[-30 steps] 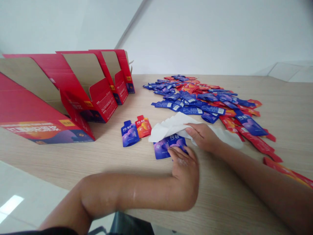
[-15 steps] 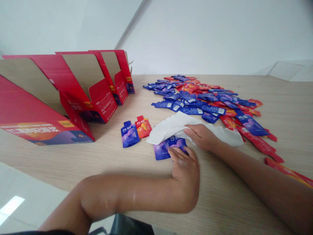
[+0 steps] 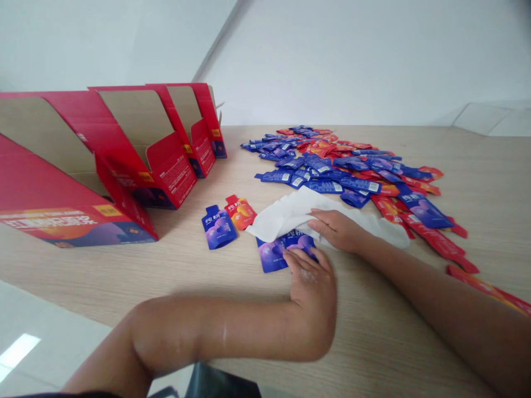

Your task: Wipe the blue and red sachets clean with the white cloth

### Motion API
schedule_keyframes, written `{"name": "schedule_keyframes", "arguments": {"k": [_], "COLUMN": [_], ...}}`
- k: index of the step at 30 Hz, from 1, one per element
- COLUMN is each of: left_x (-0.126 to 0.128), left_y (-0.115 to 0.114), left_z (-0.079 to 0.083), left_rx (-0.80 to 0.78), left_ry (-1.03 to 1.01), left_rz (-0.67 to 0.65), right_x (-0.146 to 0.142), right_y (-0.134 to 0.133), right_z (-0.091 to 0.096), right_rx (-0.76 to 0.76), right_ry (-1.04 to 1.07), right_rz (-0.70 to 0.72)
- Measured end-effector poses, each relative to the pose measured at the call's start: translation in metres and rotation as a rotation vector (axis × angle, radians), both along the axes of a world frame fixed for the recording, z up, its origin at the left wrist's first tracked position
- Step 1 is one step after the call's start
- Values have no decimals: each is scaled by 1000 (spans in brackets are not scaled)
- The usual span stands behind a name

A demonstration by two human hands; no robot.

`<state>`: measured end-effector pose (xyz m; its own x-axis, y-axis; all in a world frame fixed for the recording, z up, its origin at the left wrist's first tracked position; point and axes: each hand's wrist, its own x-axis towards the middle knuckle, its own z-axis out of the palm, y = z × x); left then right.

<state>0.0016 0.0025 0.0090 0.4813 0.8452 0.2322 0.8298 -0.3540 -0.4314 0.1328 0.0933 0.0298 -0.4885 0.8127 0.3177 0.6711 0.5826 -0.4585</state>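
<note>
Well, from the head view we see our left hand (image 3: 311, 293) lying open, its fingers (image 3: 305, 260) flat on a blue foil pouch (image 3: 271, 255), which sits mid-bench (image 3: 373, 326), nearer the front edge than the back. Our right hand (image 3: 338, 229) rests half-curled on a white cloth (image 3: 286, 218) covering the pouch's upper part; whether it pinches, we cannot tell. Just left lie another blue pouch (image 3: 218, 228) and an orange pouch (image 3: 240, 213). Toward the back right spreads a heap of blue and red sachets (image 3: 332, 166), and red cardboard display boxes (image 3: 166, 171) stand along the left side. We'd keep the pouch pinned and press the cloth evenly.
</note>
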Motion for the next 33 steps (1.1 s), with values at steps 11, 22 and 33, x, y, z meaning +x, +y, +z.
{"name": "schedule_keyframes", "arguments": {"k": [11, 22, 33], "left_x": [0, 1, 0], "left_y": [-1, 2, 2], "left_z": [0, -2, -1], "left_rx": [36, 26, 39], "left_ry": [-55, 17, -5], "left_rz": [-15, 6, -1], "right_x": [-16, -4, -11], "right_y": [-19, -12, -9], "right_z": [9, 12, 3], "right_rx": [-112, 25, 91], "right_ry": [106, 163, -59], "right_rz": [71, -85, 7]}}
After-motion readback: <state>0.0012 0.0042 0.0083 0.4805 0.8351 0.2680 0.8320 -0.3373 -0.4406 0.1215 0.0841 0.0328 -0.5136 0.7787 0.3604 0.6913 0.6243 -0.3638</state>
